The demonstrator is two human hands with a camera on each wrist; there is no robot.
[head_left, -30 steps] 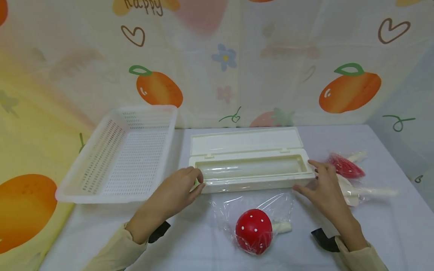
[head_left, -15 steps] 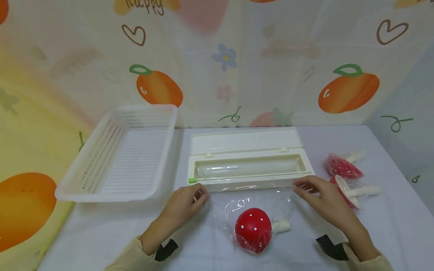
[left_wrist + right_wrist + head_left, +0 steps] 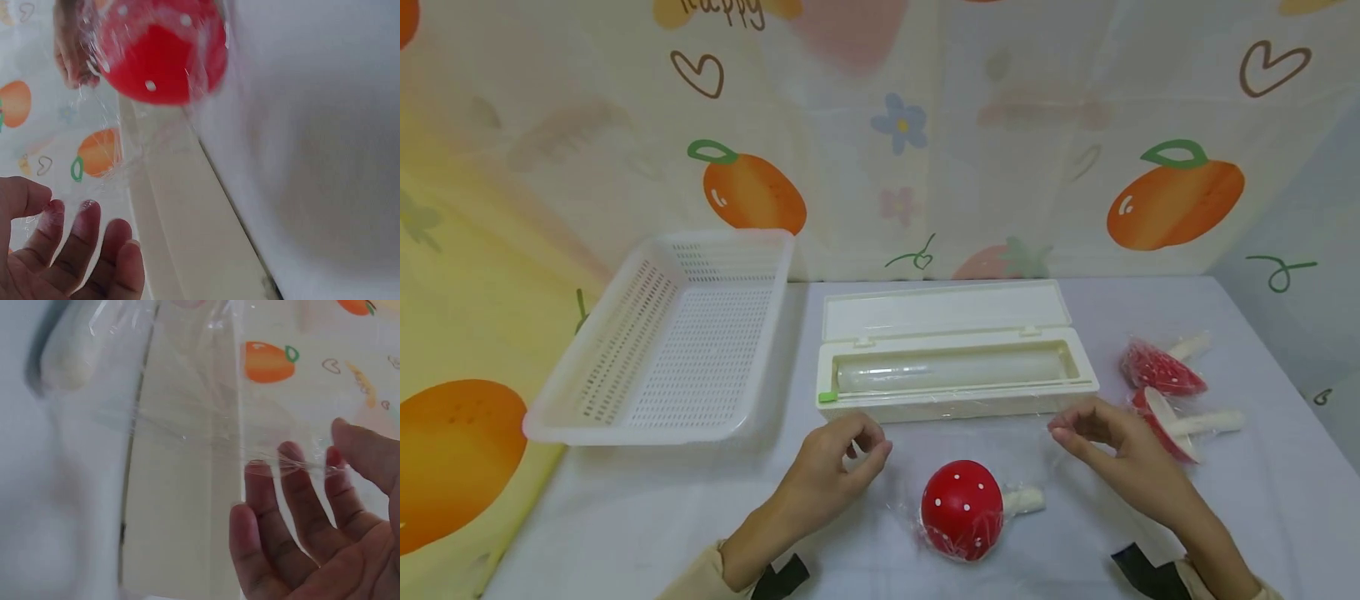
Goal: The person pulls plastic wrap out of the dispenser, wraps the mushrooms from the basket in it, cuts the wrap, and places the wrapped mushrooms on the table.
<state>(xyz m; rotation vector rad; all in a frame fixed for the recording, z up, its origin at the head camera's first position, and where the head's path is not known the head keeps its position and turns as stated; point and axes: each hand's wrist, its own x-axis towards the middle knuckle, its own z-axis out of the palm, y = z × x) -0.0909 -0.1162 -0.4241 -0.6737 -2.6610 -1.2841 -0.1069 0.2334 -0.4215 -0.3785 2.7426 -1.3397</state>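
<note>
Both hands pinch the clear film [image 3: 970,429] stretched from the dispenser box [image 3: 958,375]: left hand [image 3: 838,467] at one corner, right hand [image 3: 1112,450] at the other, the red mushroom [image 3: 961,508] lying between and below them

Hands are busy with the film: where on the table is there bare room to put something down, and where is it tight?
Bare table lies front left, between the white basket and the left hand. Another bare strip is back right, behind the two wrapped mushrooms. It is crowded between the film dispenser, red mushroom and right hand.
</note>
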